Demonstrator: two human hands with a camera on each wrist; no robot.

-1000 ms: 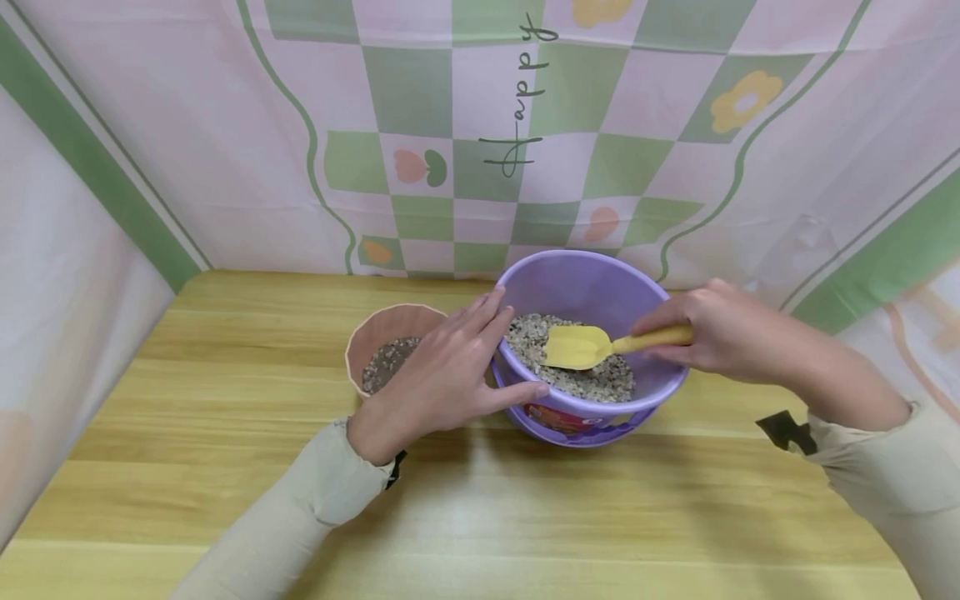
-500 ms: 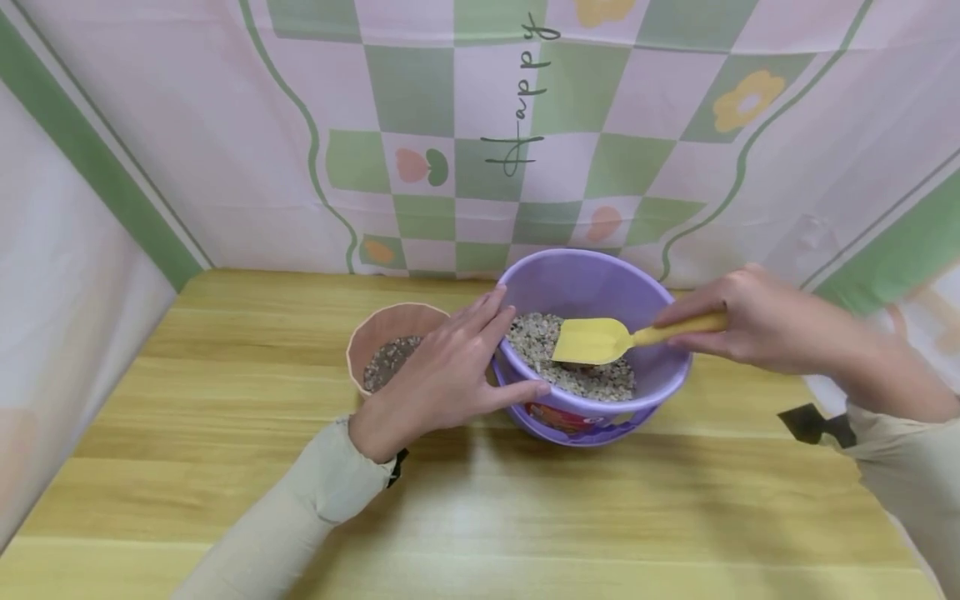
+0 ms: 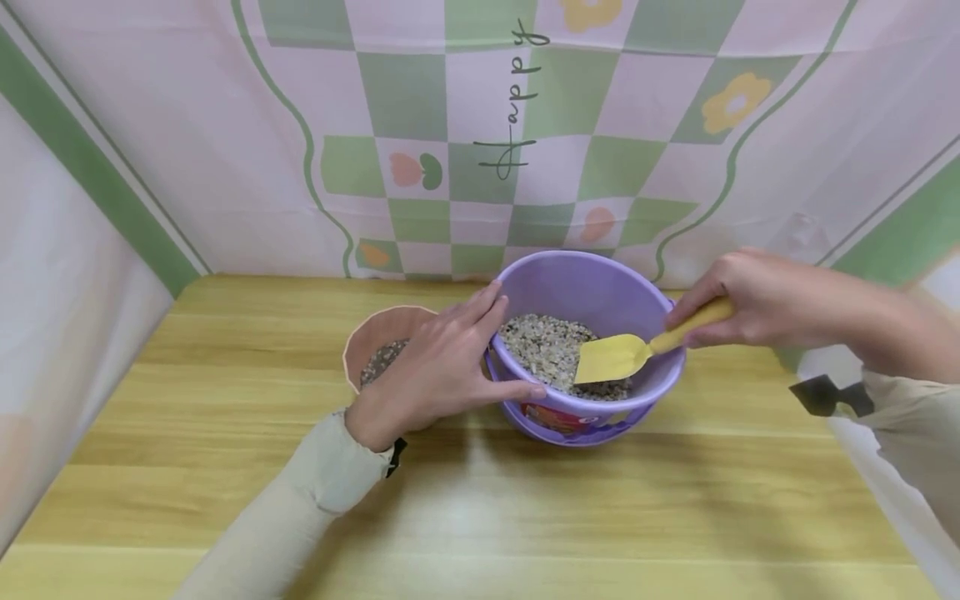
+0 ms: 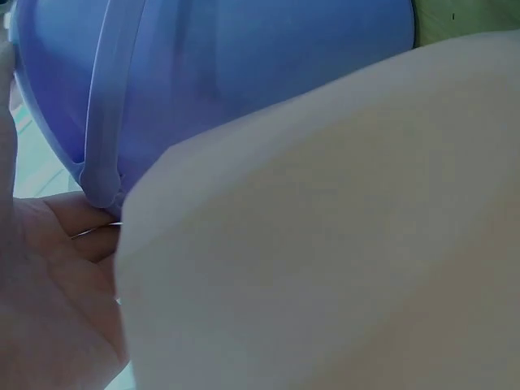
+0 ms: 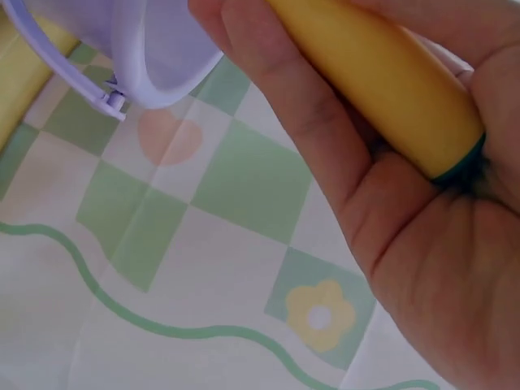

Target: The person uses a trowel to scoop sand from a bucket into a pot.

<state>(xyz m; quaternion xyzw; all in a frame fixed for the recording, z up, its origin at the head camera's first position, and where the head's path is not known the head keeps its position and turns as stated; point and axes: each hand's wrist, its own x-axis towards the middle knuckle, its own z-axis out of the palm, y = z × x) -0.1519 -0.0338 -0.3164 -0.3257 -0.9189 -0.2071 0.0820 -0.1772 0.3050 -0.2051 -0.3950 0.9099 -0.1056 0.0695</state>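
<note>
A purple bucket point(image 3: 577, 283) stands on the table, with pale gravel point(image 3: 543, 340) in its bottom. My right hand point(image 3: 772, 300) grips the handle of a yellow scoop point(image 3: 611, 358), whose blade is inside the bucket, tilted down at the gravel. The handle point(image 5: 390, 89) lies along the palm in the right wrist view. With its fingers extended, my left hand point(image 3: 438, 362) rests on the bucket's left side, thumb at the front rim. A peach-coloured pot point(image 3: 375, 333) holding some darker gravel point(image 3: 382, 358) is partly hidden behind that hand.
The wooden table point(image 3: 480, 517) extends in front of both containers. Behind the bucket rises a checked cloth point(image 3: 480, 167), close to its back rim. Part of a pale sleeve covers much of the left wrist view.
The scoop has moved right and its blade has tipped downward at the gravel. My right hand has shifted right with it. The left hand stays at the bucket's side.
</note>
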